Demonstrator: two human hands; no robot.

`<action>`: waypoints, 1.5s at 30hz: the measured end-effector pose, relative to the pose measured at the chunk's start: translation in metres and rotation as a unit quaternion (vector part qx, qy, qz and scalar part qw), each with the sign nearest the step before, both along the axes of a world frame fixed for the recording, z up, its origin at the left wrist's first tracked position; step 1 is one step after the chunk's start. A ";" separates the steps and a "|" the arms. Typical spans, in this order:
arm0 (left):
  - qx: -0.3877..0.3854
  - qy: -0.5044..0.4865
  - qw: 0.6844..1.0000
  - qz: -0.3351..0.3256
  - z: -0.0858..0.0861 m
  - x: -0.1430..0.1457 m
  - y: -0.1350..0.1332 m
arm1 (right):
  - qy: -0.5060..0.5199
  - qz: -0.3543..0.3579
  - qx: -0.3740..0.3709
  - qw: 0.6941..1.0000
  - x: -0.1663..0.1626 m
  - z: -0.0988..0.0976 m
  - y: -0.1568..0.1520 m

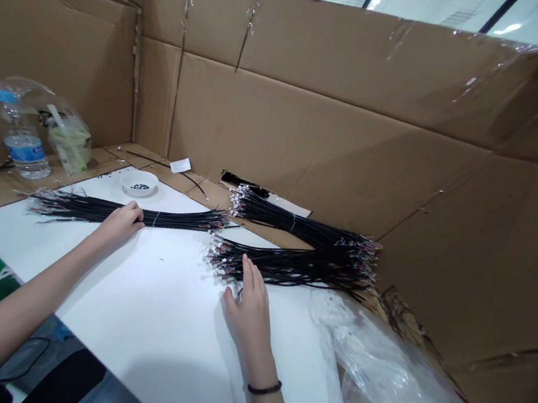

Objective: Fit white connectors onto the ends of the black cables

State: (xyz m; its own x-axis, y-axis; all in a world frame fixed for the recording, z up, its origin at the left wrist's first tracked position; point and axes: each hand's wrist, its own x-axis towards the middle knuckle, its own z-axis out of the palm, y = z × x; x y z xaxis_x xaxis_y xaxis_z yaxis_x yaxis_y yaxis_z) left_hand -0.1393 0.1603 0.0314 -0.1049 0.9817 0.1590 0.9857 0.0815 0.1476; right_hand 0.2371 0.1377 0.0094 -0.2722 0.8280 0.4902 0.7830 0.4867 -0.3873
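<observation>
My left hand [120, 223] lies at the near edge of a tied bundle of black cables [180, 218], its fingers curled closed over the middle. Loose wire ends show at that bundle's left side. My right hand [251, 300] is open, thumb and fingers apart, at the white connector ends of a second cable bundle [290, 265]. Whether its fingertips touch the connectors I cannot tell. Behind it lies a third bundle of black cables [272, 212] with a tie around it, crossing the second at the right.
A white bowl [139, 183] of small dark pieces stands behind the left bundle. Far left are a water bottle [27, 152] and a bagged drink cup [71, 146]. Clear plastic wrap [404, 377] covers the right edge. Cardboard walls [336, 124] enclose the white tabletop [165, 321].
</observation>
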 end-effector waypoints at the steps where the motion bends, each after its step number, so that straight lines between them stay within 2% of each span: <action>1: -0.004 0.001 1.000 -0.002 0.001 0.000 0.000 | 0.002 0.000 -0.001 1.000 0.000 0.000 0.000; 6: -0.017 0.001 1.000 -0.006 0.008 -0.008 0.002 | 0.014 -0.002 -0.003 1.000 0.001 -0.002 0.000; 12: -0.016 0.005 1.000 -0.020 0.014 -0.035 0.001 | 0.024 -0.001 -0.005 1.000 0.002 -0.003 -0.001; 26: 0.083 -0.041 0.995 -0.045 0.028 -0.093 -0.020 | 0.034 -0.006 -0.022 0.999 0.001 -0.003 0.000; 31: 0.148 -0.025 0.988 -0.040 0.044 -0.099 -0.028 | 0.043 -0.002 -0.025 0.999 0.002 -0.004 0.001; 36: 0.252 -0.004 0.967 -0.043 0.066 -0.087 -0.034 | 0.051 -0.001 -0.028 0.998 0.002 -0.005 0.002; 43: 0.461 0.018 0.887 -0.011 0.111 -0.062 -0.040 | 0.054 -0.005 -0.034 0.998 0.002 -0.005 0.002; 45: 0.499 0.025 0.866 -0.011 0.123 -0.054 -0.042 | 0.056 -0.005 -0.035 0.998 0.001 -0.005 0.002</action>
State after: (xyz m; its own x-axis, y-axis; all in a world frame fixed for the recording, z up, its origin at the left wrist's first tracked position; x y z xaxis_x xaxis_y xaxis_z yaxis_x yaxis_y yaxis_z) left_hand -0.1934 0.1182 0.1542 -0.0564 0.3555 0.9330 0.9925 -0.0815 0.0910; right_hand 0.2384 0.1400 0.0039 -0.2101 0.8636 0.4584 0.7373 0.4478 -0.5058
